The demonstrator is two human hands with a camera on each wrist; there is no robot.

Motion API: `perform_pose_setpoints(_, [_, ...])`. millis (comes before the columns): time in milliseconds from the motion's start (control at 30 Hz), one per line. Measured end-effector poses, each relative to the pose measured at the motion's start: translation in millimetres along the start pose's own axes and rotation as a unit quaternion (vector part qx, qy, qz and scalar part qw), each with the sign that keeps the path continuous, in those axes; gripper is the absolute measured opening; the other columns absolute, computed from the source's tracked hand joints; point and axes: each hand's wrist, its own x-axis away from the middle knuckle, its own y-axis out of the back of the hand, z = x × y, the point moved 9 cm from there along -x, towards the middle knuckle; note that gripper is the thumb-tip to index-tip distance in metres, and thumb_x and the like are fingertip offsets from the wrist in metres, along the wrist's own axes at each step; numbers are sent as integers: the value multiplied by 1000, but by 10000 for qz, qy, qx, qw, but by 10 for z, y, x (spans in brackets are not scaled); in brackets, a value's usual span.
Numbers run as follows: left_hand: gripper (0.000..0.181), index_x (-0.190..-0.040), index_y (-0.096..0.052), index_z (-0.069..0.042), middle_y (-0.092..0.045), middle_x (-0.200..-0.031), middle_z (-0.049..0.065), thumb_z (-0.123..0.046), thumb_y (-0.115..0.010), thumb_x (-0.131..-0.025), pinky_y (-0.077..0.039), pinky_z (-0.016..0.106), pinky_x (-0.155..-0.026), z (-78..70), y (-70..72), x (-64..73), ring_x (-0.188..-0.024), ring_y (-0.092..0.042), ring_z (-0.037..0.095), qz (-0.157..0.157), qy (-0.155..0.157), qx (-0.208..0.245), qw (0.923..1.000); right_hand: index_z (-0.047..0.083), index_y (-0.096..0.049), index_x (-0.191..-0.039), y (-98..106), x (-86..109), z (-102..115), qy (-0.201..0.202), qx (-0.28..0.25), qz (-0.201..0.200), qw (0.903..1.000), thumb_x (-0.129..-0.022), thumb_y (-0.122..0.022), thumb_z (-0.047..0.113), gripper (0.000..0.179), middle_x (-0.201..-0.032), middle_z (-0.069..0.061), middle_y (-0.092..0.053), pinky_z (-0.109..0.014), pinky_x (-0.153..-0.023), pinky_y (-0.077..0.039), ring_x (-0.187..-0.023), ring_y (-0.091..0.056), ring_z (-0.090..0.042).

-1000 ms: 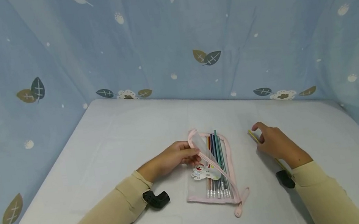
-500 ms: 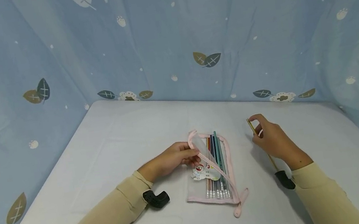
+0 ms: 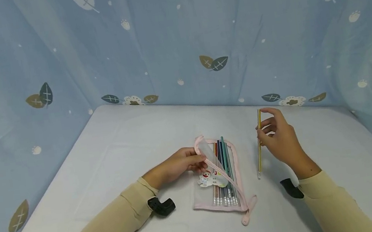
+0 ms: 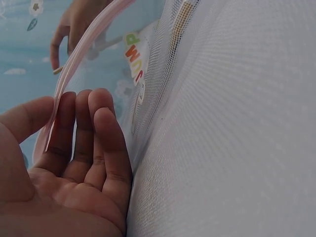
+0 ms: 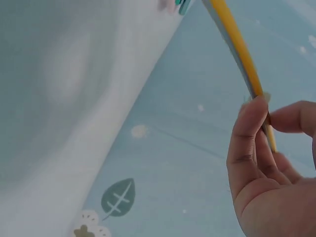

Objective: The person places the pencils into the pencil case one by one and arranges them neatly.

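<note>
A see-through mesh pencil case [image 3: 203, 200] with pink edging lies on the table, its zip side lifted. My left hand [image 3: 186, 159] pinches that pink edge [image 4: 74, 64] between thumb and fingers, holding the flap up. Inside the case are several pencils [image 3: 225, 158] with their white eraser ends toward me, behind a cartoon label [image 3: 212, 179]. Right of the case, my right hand [image 3: 280, 138] grips a yellow pencil [image 3: 259, 153] above the table, nearly upright in the head view, eraser end down. The right wrist view shows fingertips and thumb around the yellow pencil [image 5: 239, 44].
A pink zip pull [image 3: 249, 210] hangs off the case's near right corner. The white-covered table [image 3: 131, 135] meets a blue leaf-patterned curtain [image 3: 162, 48] at the back and sides. Each wrist carries a black camera mount [image 3: 162, 206].
My right hand has raised the yellow pencil off the table and turned it, its eraser end swinging leftward out from under the wrist. My left hand keeps holding the case's edge.
</note>
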Motion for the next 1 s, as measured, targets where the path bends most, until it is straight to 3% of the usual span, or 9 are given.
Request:
perform_pose_setpoints(133, [19, -105, -62, 4, -69, -87, 2, -13, -53, -103, -56, 24, -74, 2, 6, 15, -79, -66, 10, 17, 7, 32, 10000, 11, -28, -152, -24, 8, 75, 35, -616, -18, 9981, -94, -60, -4, 67, -104, -22, -65, -17, -63, -58, -80, -63, 2])
perform_pose_setpoints(467, [20, -105, -62, 5, -69, -87, 1, -13, -53, -102, -56, 24, -75, -26, -17, 7, -79, -66, 10, 86, -31, 105, 9999, 16, -23, -155, -147, 19, 33, -410, -1968, 300, 9791, -97, -58, -3, 70, -101, -9, -63, -28, -67, -61, -80, -71, -10])
perform_pose_setpoints(733, [22, -109, -61, 7, -69, -88, 2, -13, -53, -103, -56, 23, -74, -19, -9, 61, -78, -65, 10, 60, -17, 103, 9999, 15, -23, -154, -368, 78, 30, -842, -2270, 706, 9677, -98, -59, 1, 69, -106, -17, -60, -31, -69, -62, -80, -71, -13])
perform_pose_setpoints(1000, [19, -105, -62, 3, -69, -89, 3, -13, -53, -103, -56, 23, -74, -17, -30, 47, -79, -66, 10, 72, -87, 91, 9999, 13, -24, -154, -560, 92, -24, -1178, -2105, 1185, 9632, -97, -62, 6, 69, -114, -31, -58, -32, -70, -62, -78, -70, -14])
